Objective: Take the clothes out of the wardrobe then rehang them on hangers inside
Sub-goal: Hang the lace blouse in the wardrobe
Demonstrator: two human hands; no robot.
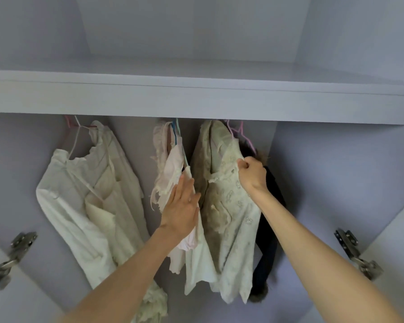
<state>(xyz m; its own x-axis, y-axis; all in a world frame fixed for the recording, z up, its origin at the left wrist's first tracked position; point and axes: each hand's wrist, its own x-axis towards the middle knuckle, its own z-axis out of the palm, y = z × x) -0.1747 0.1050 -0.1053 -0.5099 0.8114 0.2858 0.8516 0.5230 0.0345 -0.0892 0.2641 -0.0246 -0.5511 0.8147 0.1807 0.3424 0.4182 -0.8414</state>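
No readable brand, label or writing anywhere in view.

Wardrobe (336, 183): pale lilac interior, shelf (196, 99) across the top, clothes hanging just under its front edge. The rail is hidden behind the shelf.

Contents, left to right:
- cream dress (79, 201) on a white hanger (76, 138), far left, well apart from the rest
- pale pink frilly top (168, 173) on a blue hanger (175, 134), centre
- cream embroidered garment (229, 206), right of centre, touching the pink top
- dark garment (269, 241) behind the embroidered one, against the right wall; pink hangers (239, 134) above it

My left hand (182, 208): fingers straight and together, palm flat against the lower part of the pink top, pressing it leftward.

My right hand (252, 173): fingers curled, pinching the embroidered garment at its upper edge, near the shoulder.

All the clothes are inside the wardrobe, on hangers.

Door hinges: left hinge (12, 257) and right hinge (357, 252), at the near edges, both doors open.
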